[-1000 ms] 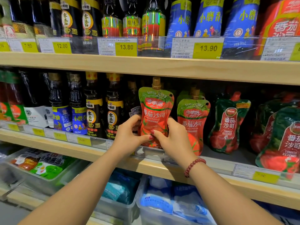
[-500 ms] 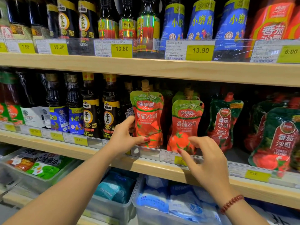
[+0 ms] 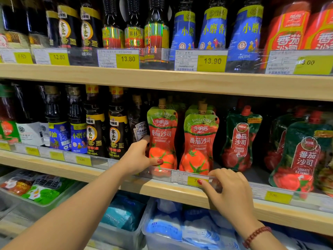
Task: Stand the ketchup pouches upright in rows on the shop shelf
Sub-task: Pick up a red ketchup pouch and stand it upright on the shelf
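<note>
**Left hand squares a red pouch behind the price rail**

The left hand (image 3: 138, 156) is clamped on the red ketchup pouch (image 3: 162, 134). Its thumb lies across the front near the bottom corner, and its fingers go round the pouch's left edge, out of sight. Gripping low makes sense, because the soft base decides whether a pouch stands or slumps. The pouch is upright, spout on top, with its foot just behind the clear price rail (image 3: 180, 175) on the middle shelf (image 3: 72, 170). I judge this to be the squaring step: the pouch is being lined up and is not yet let go.

Just right of the held pouch stands a second red pouch (image 3: 199, 139), also upright and facing front, with at least 1 more behind it. These 2 form the start of a front row. Further right of the held pouch, the green pouches (image 3: 240, 139) lean and overlap, so that stretch probably remains to be done.

The right hand (image 3: 232, 192) is well apart from the left, below and right of the held pouch. Its fingers are bent over the rail's top edge and its forefinger tip is on a yellow price tag (image 3: 193, 180). It carries no pouch. It is likely bracing the rail, which stops the pouches sliding off.

Just left of the held pouch, dark bottles (image 3: 115, 127) stand close to the gripping fingers. There is little room on that side, so a wide nudge could knock one.
</note>
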Motion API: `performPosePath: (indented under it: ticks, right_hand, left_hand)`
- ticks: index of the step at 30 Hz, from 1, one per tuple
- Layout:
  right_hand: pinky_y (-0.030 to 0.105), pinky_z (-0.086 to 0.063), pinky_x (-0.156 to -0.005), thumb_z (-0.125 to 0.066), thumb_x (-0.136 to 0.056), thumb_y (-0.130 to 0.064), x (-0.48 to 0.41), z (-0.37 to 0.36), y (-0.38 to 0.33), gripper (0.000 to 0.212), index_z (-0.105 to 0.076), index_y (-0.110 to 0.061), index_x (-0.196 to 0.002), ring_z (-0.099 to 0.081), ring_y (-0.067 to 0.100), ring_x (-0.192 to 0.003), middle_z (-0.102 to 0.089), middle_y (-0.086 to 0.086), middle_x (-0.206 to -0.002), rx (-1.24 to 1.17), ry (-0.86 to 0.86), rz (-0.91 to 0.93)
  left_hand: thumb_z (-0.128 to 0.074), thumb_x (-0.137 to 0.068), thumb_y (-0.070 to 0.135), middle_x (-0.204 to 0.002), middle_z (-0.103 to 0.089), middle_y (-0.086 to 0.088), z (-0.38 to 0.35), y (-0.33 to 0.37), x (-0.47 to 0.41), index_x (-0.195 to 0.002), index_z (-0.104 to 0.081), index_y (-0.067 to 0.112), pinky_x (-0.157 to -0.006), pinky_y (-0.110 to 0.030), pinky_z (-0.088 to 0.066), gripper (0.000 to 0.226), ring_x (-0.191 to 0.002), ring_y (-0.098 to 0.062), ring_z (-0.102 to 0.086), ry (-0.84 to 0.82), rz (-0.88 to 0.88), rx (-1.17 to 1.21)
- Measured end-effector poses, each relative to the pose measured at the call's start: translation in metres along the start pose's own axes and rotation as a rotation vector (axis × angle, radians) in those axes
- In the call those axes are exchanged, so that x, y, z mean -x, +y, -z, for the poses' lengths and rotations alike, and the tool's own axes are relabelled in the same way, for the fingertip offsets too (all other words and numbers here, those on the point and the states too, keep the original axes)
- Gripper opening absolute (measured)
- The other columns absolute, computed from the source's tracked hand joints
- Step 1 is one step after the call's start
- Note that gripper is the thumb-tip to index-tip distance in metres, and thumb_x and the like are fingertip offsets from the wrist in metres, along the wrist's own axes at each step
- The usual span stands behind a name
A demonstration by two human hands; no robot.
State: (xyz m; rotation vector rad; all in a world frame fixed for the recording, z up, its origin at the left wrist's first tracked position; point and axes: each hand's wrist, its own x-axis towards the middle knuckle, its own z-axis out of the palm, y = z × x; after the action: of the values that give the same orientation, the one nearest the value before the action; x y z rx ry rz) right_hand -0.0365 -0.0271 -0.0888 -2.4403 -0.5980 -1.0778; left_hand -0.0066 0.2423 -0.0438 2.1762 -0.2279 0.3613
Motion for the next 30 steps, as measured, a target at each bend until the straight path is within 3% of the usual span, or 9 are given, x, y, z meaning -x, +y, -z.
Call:
performPosePath:
  ticks: [3,6,9,11,13,18,21,27,30]
  right_hand:
    - [0.031,-0.040,-0.056,-0.077,-0.070,-0.039,0.000,0.000,0.000,0.023,-0.060,-0.023,-0.072,-0.047,0.011,-0.054,-0.048,-0.013,-0.057,0.000,0.008,-0.001]
    - [0.029,-0.039,-0.056,-0.080,-0.067,-0.037,0.002,-0.001,0.000,0.024,-0.060,-0.025,-0.073,-0.045,0.009,-0.055,-0.045,-0.016,-0.059,-0.013,0.016,0.005]
    - [0.029,-0.039,-0.057,-0.081,-0.065,-0.037,0.002,-0.002,0.002,0.025,-0.061,-0.026,-0.074,-0.046,0.008,-0.055,-0.042,-0.019,-0.062,-0.030,0.034,0.020]
    - [0.029,-0.039,-0.057,-0.080,-0.067,-0.038,0.002,-0.003,0.003,0.024,-0.060,-0.026,-0.074,-0.047,0.009,-0.055,-0.041,-0.019,-0.063,-0.037,0.044,0.020]
    - [0.029,-0.038,-0.058,-0.074,-0.069,-0.042,0.002,-0.003,0.003,0.021,-0.060,-0.027,-0.075,-0.047,0.010,-0.055,-0.039,-0.020,-0.063,-0.039,0.051,0.022]
    - [0.029,-0.039,-0.058,-0.071,-0.071,-0.042,0.002,-0.003,0.004,0.019,-0.062,-0.026,-0.076,-0.048,0.010,-0.056,-0.048,-0.018,-0.063,-0.038,0.060,0.033]
    - [0.029,-0.040,-0.058,-0.070,-0.071,-0.041,0.002,-0.003,0.005,0.018,-0.063,-0.026,-0.076,-0.049,0.010,-0.055,-0.050,-0.016,-0.062,-0.035,0.066,0.032]
    - [0.028,-0.039,-0.057,-0.068,-0.070,-0.040,0.003,-0.003,0.004,0.018,-0.062,-0.024,-0.075,-0.048,0.010,-0.055,-0.049,-0.015,-0.062,-0.039,0.067,0.045]
    - [0.028,-0.037,-0.058,-0.067,-0.073,-0.040,0.004,-0.003,0.005,0.016,-0.062,-0.025,-0.077,-0.047,0.009,-0.057,-0.049,-0.016,-0.062,-0.050,0.046,0.042]
  left_hand:
    - [-0.081,-0.071,0.019,-0.090,-0.060,0.018,-0.002,0.002,0.000,-0.088,-0.046,0.034,-0.056,-0.006,-0.046,0.042,-0.081,0.000,-0.062,-0.009,0.017,-0.038]
    - [-0.084,-0.067,0.028,-0.106,-0.064,0.011,-0.004,0.003,0.007,-0.111,-0.045,0.030,-0.071,-0.016,-0.049,0.059,-0.092,-0.003,-0.061,0.088,0.022,-0.104]
    - [-0.086,-0.059,0.037,-0.122,-0.050,0.016,-0.010,0.007,0.018,-0.134,-0.021,0.043,-0.082,-0.029,-0.048,0.100,-0.104,-0.002,-0.052,0.332,-0.068,-0.110]
    - [-0.086,-0.059,0.035,-0.125,-0.044,0.016,-0.014,0.010,0.021,-0.138,0.002,0.060,-0.080,-0.030,-0.050,0.121,-0.102,0.002,-0.050,0.334,-0.136,-0.162]
    - [-0.085,-0.063,0.033,-0.113,-0.052,0.007,-0.016,0.013,0.019,-0.135,0.007,0.064,-0.077,-0.033,-0.052,0.121,-0.096,-0.009,-0.055,0.278,-0.133,-0.300]
    - [-0.085,-0.064,0.032,-0.090,-0.055,0.007,-0.010,0.012,0.007,-0.135,-0.028,0.037,-0.070,-0.027,-0.049,0.092,-0.083,-0.013,-0.057,0.198,-0.086,-0.354]
    - [-0.084,-0.065,0.030,-0.085,-0.052,0.008,-0.010,0.011,0.002,-0.144,-0.016,0.039,-0.068,-0.024,-0.046,0.104,-0.075,-0.010,-0.053,0.196,-0.083,-0.371]
    - [-0.082,-0.069,0.029,-0.092,-0.051,0.004,-0.012,0.007,-0.002,-0.143,-0.001,0.047,-0.075,-0.027,-0.049,0.111,-0.085,-0.013,-0.054,0.213,-0.050,-0.389]
    - [-0.083,-0.068,0.029,-0.086,-0.050,0.013,-0.012,0.005,-0.002,-0.143,0.000,0.049,-0.069,-0.020,-0.045,0.113,-0.078,-0.002,-0.054,0.215,-0.060,-0.381]
